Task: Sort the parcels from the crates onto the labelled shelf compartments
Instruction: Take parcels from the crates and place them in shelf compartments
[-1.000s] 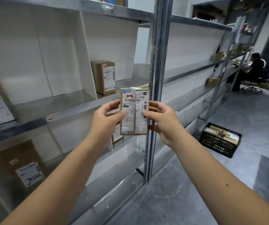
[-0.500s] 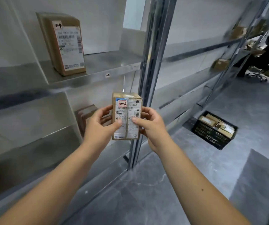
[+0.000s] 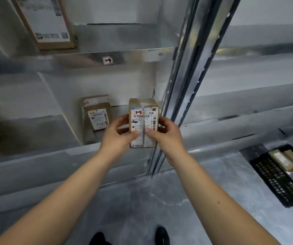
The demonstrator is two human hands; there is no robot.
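Both your left hand (image 3: 119, 137) and right hand (image 3: 167, 137) pinch the 2-4 parcel (image 3: 143, 122) in front of the lower shelf (image 3: 53, 156). The tag (image 3: 108, 60) above says 1-4; you could put it there by mistake.

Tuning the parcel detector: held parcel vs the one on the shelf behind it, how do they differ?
The held parcel is gripped by the left hand and right hand; the shelf parcel stands in its compartment, untouched. The held parcel has a red-edged 2-4 sticker; the shelf parcel has black handwriting. Both are brown cartons with white labels.
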